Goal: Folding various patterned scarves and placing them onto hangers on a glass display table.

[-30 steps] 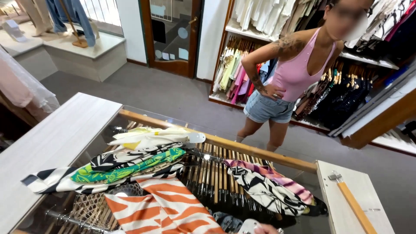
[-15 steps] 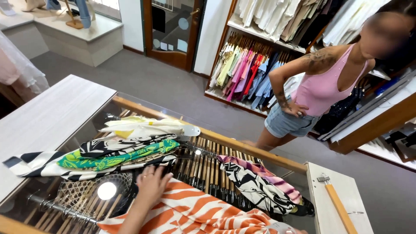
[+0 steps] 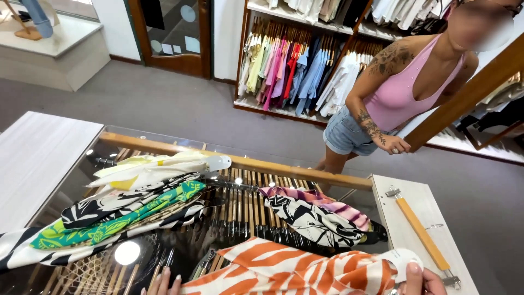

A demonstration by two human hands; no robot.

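An orange and white striped garment lies on the glass counter at the bottom of the head view. Only the fingertips of my left hand show at the bottom edge, resting by the garment's left edge. My right hand is at the bottom right, its fingers pinching the white hanger end of the striped garment. The rest of both hands is out of frame.
A pile of green, black and white garments lies on the left, a black, white and pink one on the right. A wooden clip hanger rests on the white counter end. A person in a pink top stands beyond, by clothing racks.
The view has swung left and down. My left hand has drawn back from the middle of the striped garment to the bottom edge. My right hand has come into view holding the hanger end.
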